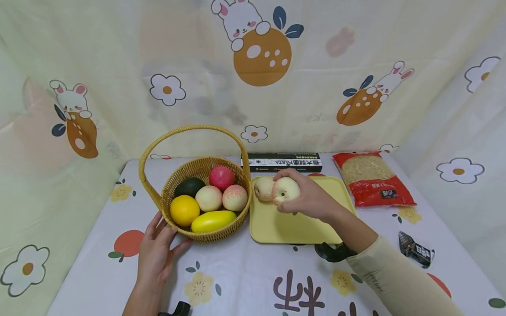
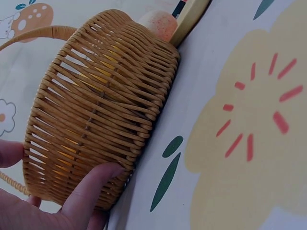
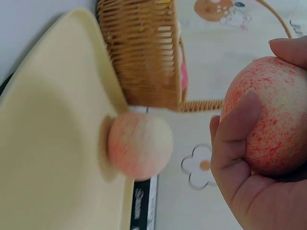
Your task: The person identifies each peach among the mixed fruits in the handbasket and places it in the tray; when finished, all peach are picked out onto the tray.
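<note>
My right hand (image 1: 302, 197) grips a pale peach with red speckles (image 3: 280, 120) above a yellow tray (image 1: 284, 230). Another peach (image 3: 140, 146) rests on the tray, near its far left corner. A wicker basket (image 1: 209, 238) with a tall handle stands left of the tray. It contains two peaches (image 1: 208, 199), a red round fruit (image 1: 222, 177), a dark green fruit (image 1: 189, 187), an orange (image 1: 184, 210) and a yellow elongated fruit (image 1: 213, 221). My left hand (image 1: 156, 250) touches the basket's near left side from outside, thumb against the weave, fingers extended.
Behind the tray lies a black and white pasta box (image 1: 280, 162). A red bag of grain-like food (image 1: 373, 180) is at the back right. Nearer on the right lies a small black packet (image 1: 416, 249). Patterned cloth hangs behind and beside the table.
</note>
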The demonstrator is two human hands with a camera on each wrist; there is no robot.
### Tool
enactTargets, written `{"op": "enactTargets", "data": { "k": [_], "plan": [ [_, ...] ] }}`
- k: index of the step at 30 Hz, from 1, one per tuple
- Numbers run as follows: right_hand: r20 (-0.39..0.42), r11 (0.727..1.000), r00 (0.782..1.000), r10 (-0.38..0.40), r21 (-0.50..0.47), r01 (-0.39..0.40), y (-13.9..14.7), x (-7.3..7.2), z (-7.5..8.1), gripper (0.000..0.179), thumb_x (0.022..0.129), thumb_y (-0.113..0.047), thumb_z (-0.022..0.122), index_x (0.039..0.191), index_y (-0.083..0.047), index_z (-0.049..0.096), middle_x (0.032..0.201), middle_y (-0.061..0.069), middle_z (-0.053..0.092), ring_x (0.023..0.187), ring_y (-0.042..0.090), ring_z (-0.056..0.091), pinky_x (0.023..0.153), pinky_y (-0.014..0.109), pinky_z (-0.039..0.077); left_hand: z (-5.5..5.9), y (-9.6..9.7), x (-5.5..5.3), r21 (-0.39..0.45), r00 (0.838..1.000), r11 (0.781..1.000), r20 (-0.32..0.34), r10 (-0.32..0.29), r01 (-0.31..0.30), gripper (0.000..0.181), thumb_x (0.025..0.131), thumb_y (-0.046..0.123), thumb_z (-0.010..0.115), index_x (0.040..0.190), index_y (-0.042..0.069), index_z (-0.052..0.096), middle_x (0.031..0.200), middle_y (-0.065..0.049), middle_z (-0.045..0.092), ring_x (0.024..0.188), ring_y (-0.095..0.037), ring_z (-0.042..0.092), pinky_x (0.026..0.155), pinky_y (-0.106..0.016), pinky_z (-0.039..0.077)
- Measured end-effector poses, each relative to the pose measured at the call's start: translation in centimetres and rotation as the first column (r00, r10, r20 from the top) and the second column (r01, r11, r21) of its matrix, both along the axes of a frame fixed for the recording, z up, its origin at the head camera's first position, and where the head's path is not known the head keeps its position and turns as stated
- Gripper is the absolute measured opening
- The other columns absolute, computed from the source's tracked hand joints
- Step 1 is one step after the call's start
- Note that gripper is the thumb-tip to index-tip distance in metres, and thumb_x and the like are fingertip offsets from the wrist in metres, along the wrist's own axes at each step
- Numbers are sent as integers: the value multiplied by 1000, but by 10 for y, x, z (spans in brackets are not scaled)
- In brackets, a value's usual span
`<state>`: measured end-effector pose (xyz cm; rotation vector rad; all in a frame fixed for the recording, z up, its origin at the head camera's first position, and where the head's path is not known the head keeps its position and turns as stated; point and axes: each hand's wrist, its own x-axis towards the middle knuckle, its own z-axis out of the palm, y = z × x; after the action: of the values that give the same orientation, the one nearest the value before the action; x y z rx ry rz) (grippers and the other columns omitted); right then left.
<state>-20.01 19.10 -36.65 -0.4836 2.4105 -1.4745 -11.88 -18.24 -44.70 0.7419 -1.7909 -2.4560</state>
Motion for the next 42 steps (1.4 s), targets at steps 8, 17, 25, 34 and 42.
{"op": "enactTargets", "data": {
  "k": [8,17,25,34,42],
  "plan": [
    [1,996,996,-90,14,90,29,1,-17,58,80,-10,84,130,-15,55,109,16,62,82,29,63,57,41,60,0,0,-1,-1,1000,1000,0,0,0,77,103,10,56,168,39,26,173,2,32,146,-26,50,93,-52,62],
    [-4,985,986,-166,44,166,54,5,-27,60,80,-14,84,132,-13,54,114,18,59,82,30,64,59,40,61,-2,1,1,-10,1000,1000,-4,-5,5,77,103,9,56,168,38,27,173,2,33,144,-26,51,91,-51,63],
    [-25,974,976,-216,64,217,63,-4,-26,68,79,-17,85,138,-13,51,118,18,58,92,31,62,61,35,62,-3,1,1,-17,1000,1000,3,5,-5,75,104,11,56,167,40,28,173,2,32,145,-25,50,92,-52,63],
    [-35,965,966,-257,50,258,64,-17,-27,67,81,-16,85,139,-13,51,117,18,58,91,30,61,60,35,61,-3,2,1,-10,1000,1000,-4,-3,3,74,105,12,55,167,40,27,174,2,30,147,-25,49,94,-54,61],
    [-34,961,962,-273,43,274,62,-35,-34,67,81,-17,84,139,-12,50,121,18,57,98,31,58,62,35,61,-2,1,2,16,1000,1000,-14,-15,16,74,106,11,54,168,38,24,175,2,26,150,-24,45,98,-58,58]
  ]
}}
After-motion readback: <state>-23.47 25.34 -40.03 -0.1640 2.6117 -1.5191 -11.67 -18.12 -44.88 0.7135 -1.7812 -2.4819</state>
